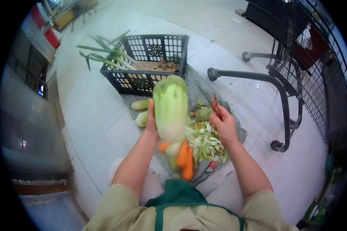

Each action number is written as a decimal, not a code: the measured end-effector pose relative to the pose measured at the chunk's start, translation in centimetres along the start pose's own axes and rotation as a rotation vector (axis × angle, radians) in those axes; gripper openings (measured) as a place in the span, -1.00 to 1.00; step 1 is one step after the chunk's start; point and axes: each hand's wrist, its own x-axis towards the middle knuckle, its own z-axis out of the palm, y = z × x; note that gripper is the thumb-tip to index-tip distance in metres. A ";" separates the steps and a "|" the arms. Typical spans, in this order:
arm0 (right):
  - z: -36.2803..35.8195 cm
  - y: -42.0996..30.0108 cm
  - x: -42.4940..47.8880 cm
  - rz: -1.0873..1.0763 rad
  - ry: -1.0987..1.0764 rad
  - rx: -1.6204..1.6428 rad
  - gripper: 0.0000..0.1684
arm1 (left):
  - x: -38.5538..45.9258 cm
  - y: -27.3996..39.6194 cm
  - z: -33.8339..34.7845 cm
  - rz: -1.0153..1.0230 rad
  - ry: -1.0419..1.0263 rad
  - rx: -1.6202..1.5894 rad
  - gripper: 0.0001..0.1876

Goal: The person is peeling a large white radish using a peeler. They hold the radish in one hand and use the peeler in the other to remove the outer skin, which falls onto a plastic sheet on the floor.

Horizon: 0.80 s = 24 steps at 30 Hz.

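My left hand (152,122) grips a large pale green radish (171,106) from its left side. Its streaked sides look peeled, while darker skin shows at the top end. In my right hand (225,125) is a peeler (214,101) with a reddish frame, held apart from the radish. Below that hand lies a heap of green and white peelings (205,141) on a grey plastic sheet (199,83). An unpeeled green radish (204,114) rests behind the heap. Carrots (183,156) lie nearer me, and two pale radishes (140,104) sit left of my left hand.
A black plastic crate (143,79) stands ahead, with leeks (118,59) jutting over its left side and ginger-like roots (165,65) inside. At right is a wheeled metal cart (251,75). A red-handled object (211,166) lies on the sheet near my knees.
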 end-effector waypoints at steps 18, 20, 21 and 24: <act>-3.5 4.0 2.0 0.570 0.188 0.626 -0.58 | -2.4 -2.7 4.1 -0.112 -0.273 0.811 0.50; -1.3 2.8 2.0 0.644 0.292 0.619 -0.57 | -1.8 -2.1 3.5 -0.078 -0.318 0.791 0.33; -0.6 2.3 1.8 0.647 0.285 0.618 -0.56 | -1.8 -2.0 3.4 -0.023 -0.260 0.850 0.24; 0.9 1.4 0.9 0.639 0.283 0.568 -0.52 | -1.2 -1.8 2.7 0.105 -0.025 1.153 0.01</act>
